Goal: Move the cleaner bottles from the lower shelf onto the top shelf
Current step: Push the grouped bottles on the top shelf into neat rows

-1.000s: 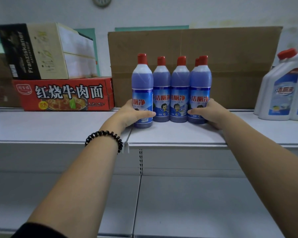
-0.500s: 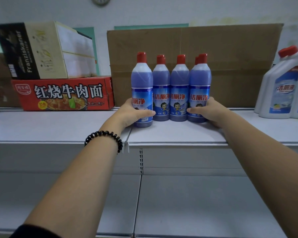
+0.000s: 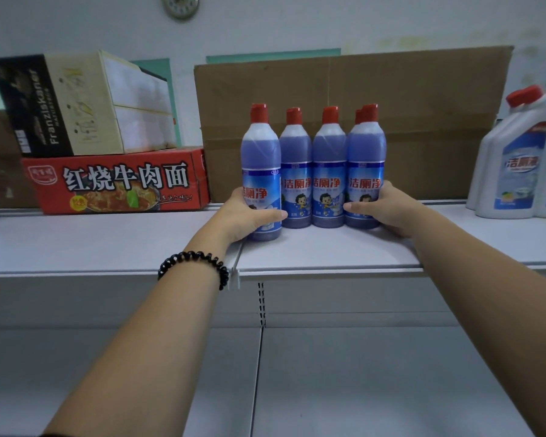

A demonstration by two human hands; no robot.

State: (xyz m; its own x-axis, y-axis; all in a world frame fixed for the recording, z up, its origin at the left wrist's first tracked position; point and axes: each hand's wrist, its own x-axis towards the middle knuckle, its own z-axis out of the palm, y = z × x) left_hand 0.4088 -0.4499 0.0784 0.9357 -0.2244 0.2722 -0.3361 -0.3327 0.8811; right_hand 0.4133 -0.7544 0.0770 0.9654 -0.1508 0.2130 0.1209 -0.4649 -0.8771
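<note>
Still, little has shifted in the last second. The left hand (image 3: pixel 246 216) wraps low round the end cleaner bottle (image 3: pixel 260 159), thumb across its label, and the right hand (image 3: pixel 388 209) curls round the far-end bottle (image 3: pixel 366 159). Both bottles stand on the top shelf (image 3: pixel 312 250), with two middle bottles (image 3: pixel 311 171) touching between the grips. I judge this a final squaring-up, since the lower shelf (image 3: pixel 360 389) shows no bottles. Behind the right grip a fifth cap (image 3: pixel 357 116) peeks out, its body hidden, as are the fingers behind both bottles. Beyond that grip, white bottles (image 3: pixel 514 159) are cut off by the frame edge.
</note>
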